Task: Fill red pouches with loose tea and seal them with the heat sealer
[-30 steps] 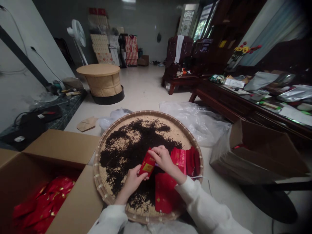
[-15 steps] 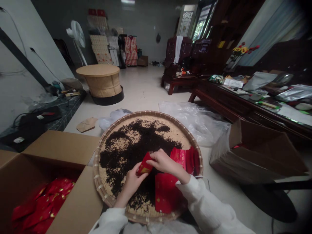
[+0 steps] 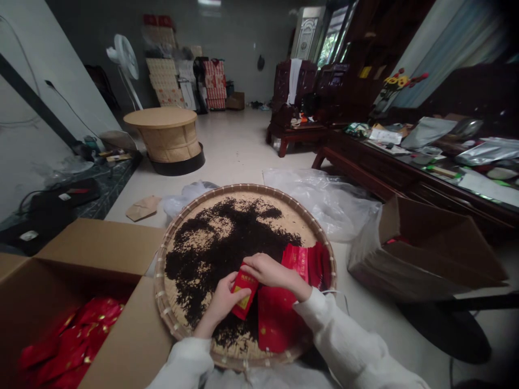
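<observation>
A round woven bamboo tray [image 3: 170, 246] lies in front of me, spread with dark loose tea leaves [image 3: 227, 237]. My left hand [image 3: 222, 300] grips a small red packet [image 3: 244, 294] from below, over the tray's near part. My right hand [image 3: 265, 270] pinches the packet's top edge, fingers closed on it. A stack of flat red packets [image 3: 278, 319] lies on the tray under my right wrist. More red packets [image 3: 310, 262] stand fanned at the tray's right rim.
An open cardboard box [image 3: 101, 254] at the left holds filled red packets [image 3: 68, 346]. Another cardboard box [image 3: 425, 248] lies on its side at the right. Clear plastic sheeting [image 3: 324, 197] lies behind the tray. A dark wooden table [image 3: 389, 167] with clutter runs along the right.
The red packet has come lower and nearer to me and now stands more upright. Both hands moved with it, staying closed on it.
</observation>
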Demonstrator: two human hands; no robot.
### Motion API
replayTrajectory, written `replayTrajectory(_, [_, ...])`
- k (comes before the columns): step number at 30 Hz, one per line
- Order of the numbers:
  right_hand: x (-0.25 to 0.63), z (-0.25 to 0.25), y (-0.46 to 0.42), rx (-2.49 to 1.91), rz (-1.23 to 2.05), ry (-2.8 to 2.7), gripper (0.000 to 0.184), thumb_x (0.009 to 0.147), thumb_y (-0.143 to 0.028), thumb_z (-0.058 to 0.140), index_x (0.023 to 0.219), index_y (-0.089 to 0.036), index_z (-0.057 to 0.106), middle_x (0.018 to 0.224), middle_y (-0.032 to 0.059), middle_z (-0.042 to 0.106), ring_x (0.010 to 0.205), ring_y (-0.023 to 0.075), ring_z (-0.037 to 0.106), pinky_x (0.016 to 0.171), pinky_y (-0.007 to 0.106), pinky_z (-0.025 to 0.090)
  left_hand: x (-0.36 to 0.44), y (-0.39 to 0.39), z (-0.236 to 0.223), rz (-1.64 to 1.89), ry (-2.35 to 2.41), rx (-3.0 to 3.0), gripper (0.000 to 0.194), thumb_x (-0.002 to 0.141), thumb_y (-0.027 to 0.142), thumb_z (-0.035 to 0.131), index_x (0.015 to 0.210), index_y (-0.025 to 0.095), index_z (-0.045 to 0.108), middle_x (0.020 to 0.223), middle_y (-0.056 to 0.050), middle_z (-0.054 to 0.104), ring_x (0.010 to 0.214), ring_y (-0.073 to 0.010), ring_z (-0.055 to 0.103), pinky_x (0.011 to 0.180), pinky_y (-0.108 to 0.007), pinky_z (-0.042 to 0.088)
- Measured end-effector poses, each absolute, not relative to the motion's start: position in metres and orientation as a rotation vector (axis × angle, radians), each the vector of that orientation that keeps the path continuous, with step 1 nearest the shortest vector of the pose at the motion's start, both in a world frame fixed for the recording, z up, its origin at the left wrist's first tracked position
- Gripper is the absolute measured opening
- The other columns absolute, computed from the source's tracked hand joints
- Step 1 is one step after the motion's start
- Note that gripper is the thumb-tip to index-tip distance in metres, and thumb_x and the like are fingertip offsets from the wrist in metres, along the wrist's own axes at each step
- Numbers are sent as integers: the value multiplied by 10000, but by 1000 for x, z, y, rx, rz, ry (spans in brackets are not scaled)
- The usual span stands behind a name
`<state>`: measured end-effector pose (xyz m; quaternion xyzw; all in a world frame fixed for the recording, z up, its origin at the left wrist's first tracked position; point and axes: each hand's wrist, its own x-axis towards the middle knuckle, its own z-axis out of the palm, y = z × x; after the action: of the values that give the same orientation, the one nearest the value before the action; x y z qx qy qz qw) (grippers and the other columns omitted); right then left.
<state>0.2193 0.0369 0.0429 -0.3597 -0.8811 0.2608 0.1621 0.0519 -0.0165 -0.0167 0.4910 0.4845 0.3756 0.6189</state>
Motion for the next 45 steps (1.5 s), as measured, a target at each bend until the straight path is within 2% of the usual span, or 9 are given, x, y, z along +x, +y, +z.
replayTrajectory(5, [218,47,35,-903,864,-2403,338,961,-317,455,712,-183,640,604,5,607,545,127,510,571,243,351,53,-21,-17,731,1010,938,502,574,366,805,985,138,630,861,-81,741,666,-223,708,596,-312,543])
replayTrajectory(13, [225,82,15,-790,695,-2289,207,930,-297,501,1001,-218,679,877,51,730,774,181,633,833,365,438,51,-16,-26,980,1267,1265,280,562,278,803,780,129,711,700,-16,723,679,-207,660,660,-301,533])
replayTrajectory(18, [234,98,-10,-745,523,-2172,203,903,-238,512,1035,-242,666,835,58,702,850,218,591,806,404,438,46,-18,-28,1198,1175,1543,248,652,272,727,883,184,743,844,-54,767,748,-231,698,726,-354,575])
replayTrajectory(23, [240,93,-20,-725,416,-2254,174,884,-324,556,972,-245,683,981,88,659,1060,269,517,973,485,384,42,-18,-21,1197,1089,1662,230,714,241,681,935,216,741,909,-65,772,837,-234,712,808,-365,565])
replayTrajectory(29, [235,79,-8,-914,335,-2521,341,805,-509,642,903,-185,683,1148,132,571,1286,344,343,1033,519,325,50,-19,-19,1028,1290,1500,231,589,339,789,714,155,728,643,-14,726,588,-174,629,589,-254,526])
replayTrajectory(35, [231,66,11,-1064,637,-2546,219,870,-330,617,727,-165,633,809,50,612,824,189,564,760,318,452,61,-25,-13,990,1192,1151,351,561,294,791,863,129,719,771,-33,736,687,-194,644,648,-264,519])
replayTrajectory(37, [229,55,13,-1160,791,-2305,149,833,-310,661,824,-167,617,788,22,603,707,145,545,669,269,439,66,-26,-16,1032,1178,1004,419,553,318,803,910,121,705,826,-58,744,726,-216,667,681,-289,531])
replayTrajectory(40, [224,32,12,-1300,995,-1823,349,732,-318,743,1011,-180,586,771,-10,609,655,130,545,593,234,428,73,-29,-18,1073,1174,803,508,559,366,816,975,110,675,870,-92,749,715,-237,694,683,-327,548])
replayTrajectory(45, [223,4,15,-1333,1215,-1505,213,714,-355,721,713,-155,650,653,4,628,601,131,552,562,234,428,76,-28,-9,1113,1101,738,575,576,462,810,1016,118,674,912,-107,751,772,-240,701,688,-302,544])
